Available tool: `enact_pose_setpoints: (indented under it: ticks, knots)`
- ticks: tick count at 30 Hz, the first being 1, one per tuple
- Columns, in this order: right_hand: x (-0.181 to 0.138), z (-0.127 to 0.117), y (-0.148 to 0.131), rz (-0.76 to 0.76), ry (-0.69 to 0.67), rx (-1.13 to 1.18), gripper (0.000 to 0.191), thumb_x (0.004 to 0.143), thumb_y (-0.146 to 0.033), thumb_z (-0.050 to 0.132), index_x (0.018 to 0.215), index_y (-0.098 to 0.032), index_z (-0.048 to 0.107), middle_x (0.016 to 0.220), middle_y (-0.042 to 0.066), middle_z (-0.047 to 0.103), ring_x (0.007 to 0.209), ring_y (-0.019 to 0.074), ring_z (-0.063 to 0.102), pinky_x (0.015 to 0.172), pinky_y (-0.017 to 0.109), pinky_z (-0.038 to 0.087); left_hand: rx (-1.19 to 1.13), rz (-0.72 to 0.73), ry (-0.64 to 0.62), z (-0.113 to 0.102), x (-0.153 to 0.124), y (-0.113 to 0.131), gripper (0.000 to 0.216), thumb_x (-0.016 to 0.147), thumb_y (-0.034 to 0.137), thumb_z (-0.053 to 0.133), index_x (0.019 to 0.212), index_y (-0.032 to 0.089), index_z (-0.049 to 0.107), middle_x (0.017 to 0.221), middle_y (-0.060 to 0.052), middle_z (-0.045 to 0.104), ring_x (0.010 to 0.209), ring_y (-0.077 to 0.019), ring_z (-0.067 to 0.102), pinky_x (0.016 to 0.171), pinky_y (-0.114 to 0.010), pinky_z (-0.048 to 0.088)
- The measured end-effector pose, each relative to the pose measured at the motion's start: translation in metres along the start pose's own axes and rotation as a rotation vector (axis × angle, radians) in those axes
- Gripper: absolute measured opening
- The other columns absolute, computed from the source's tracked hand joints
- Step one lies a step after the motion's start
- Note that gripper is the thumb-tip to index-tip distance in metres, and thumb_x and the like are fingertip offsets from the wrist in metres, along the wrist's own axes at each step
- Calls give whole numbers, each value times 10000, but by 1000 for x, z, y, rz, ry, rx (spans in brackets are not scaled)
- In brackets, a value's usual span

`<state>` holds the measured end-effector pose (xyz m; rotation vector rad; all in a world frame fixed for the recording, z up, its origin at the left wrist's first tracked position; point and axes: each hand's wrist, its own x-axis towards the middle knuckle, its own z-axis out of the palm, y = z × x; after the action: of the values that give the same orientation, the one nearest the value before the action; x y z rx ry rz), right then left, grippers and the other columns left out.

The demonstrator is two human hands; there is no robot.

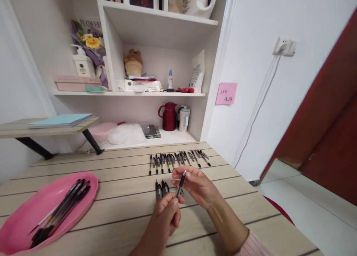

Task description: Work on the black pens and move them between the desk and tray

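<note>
Both my hands hold one black pen (180, 183) above the wooden table (117, 207). My left hand (164, 218) is closed round the pen's lower end. My right hand (195, 185) pinches its upper part near the tip. Just beyond the hands lie a few black pens (161, 189) in a short row. Farther back a longer row of several pens and caps (178, 159) stretches across the table. A pink tray (25, 215) at the left holds several more black pens (61, 211).
Behind the table stands a white shelf unit (156, 94) with a red jug (169, 117), a white cup (184, 119), bottles and boxes. A small side table (16, 131) with a blue folder (60, 120) stands at the left. A red door (329, 137) is at the right.
</note>
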<state>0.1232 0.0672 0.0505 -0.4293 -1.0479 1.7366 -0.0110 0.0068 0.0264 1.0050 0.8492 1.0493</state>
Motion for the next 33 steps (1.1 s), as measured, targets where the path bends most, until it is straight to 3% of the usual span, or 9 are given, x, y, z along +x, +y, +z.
enact_pose_setpoints:
  ticks: [4, 9, 14, 19, 23, 28, 33]
  knots:
    - [2, -1, 3, -41, 55, -16, 123, 622, -231, 724, 654, -161, 627, 710, 23, 630, 659, 137, 583, 795, 363, 430, 5, 12, -26, -2, 3, -3, 367, 709, 493, 527, 850, 155, 507, 382, 93, 388, 293, -12, 127, 349, -187, 51]
    - [0, 2, 2, 0, -19, 10, 270, 684, -378, 653, 848, -165, 638, 980, 105, 621, 846, 205, 584, 821, 409, 421, -4, 27, 8, 0, 3, -2, 363, 716, 498, 516, 832, 154, 510, 394, 91, 381, 311, -13, 120, 360, -188, 41]
    - [1, 1, 2, -68, 63, -50, 177, 590, -267, 741, 675, -163, 626, 794, 49, 632, 719, 156, 575, 805, 363, 433, 15, 18, 19, 2, -2, 2, 334, 723, 468, 522, 828, 151, 513, 396, 89, 380, 323, -17, 131, 368, -182, 47]
    - [0, 3, 1, -4, 8, -10, 250, 650, -358, 683, 811, -172, 639, 876, 79, 629, 781, 184, 576, 794, 380, 429, -7, 4, 16, 0, 0, 2, 330, 725, 470, 519, 832, 158, 511, 400, 92, 375, 326, -18, 122, 359, -180, 48]
    - [1, 3, 2, -41, 73, -43, 170, 590, -275, 737, 659, -176, 617, 736, 33, 620, 695, 158, 566, 781, 364, 432, 10, -10, -27, -4, 3, -1, 364, 715, 485, 524, 870, 156, 498, 393, 91, 390, 315, -25, 134, 336, -180, 52]
    - [1, 3, 4, -2, 26, -20, 235, 661, -359, 674, 797, -170, 639, 875, 72, 625, 768, 178, 574, 785, 372, 427, -4, -3, -44, -7, 5, -3, 348, 723, 486, 511, 844, 160, 490, 391, 92, 400, 299, -20, 145, 328, -175, 58]
    - [4, 1, 7, -47, 107, -59, 155, 609, -270, 727, 641, -164, 619, 735, 30, 619, 677, 146, 560, 749, 329, 437, 9, 4, -33, -8, 8, -4, 355, 706, 489, 524, 820, 155, 494, 366, 93, 401, 278, -18, 152, 318, -175, 63]
